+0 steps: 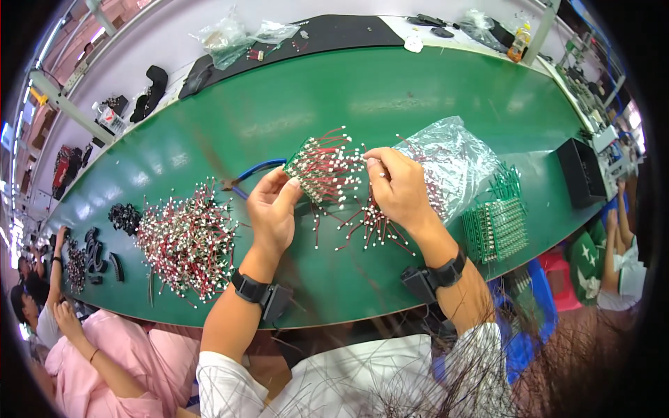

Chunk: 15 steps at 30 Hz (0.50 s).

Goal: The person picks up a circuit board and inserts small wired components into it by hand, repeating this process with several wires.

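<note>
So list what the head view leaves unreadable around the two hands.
- Left hand fingers: curled under the green board of red-wired parts, grip hidden.
- Right hand fingertips: too small to tell what they pinch.
- Clear bag: glare hides contents.
- Blue-handled tool: head hidden behind the left hand.

Both hands, left hand (273, 209) and right hand (398, 187), hold a wired green board (322, 167) above the green table (390, 97).
</note>
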### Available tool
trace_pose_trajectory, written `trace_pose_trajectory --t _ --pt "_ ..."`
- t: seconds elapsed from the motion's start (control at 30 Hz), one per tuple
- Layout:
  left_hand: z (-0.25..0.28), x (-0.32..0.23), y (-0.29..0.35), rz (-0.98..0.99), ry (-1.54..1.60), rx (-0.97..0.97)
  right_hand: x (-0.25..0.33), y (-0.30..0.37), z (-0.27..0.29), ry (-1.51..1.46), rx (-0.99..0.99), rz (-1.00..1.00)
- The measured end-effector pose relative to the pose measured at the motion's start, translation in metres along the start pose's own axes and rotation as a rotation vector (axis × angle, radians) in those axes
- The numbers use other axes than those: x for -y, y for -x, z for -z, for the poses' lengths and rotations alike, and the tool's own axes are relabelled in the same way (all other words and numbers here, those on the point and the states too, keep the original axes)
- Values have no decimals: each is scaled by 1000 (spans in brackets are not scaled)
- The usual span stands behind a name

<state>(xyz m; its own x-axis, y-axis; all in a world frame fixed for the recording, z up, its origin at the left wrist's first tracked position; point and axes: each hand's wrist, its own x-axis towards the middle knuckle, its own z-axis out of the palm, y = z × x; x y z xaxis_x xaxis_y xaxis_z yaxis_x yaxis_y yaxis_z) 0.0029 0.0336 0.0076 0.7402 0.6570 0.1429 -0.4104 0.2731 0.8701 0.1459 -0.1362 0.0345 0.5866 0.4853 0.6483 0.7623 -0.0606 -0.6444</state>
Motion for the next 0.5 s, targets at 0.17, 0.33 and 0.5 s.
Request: trace_pose_trajectory --t 0.17,0.33,0.5 --pt "5 -3 -3 65 74 47 -25 -5 1 101 14 -42" --pt "12 1 -8 91 161 76 -27 -9 6 24 -14 -189" --pt "9 0 -8 110 133 106 -38 -8 6 44 1 -166"
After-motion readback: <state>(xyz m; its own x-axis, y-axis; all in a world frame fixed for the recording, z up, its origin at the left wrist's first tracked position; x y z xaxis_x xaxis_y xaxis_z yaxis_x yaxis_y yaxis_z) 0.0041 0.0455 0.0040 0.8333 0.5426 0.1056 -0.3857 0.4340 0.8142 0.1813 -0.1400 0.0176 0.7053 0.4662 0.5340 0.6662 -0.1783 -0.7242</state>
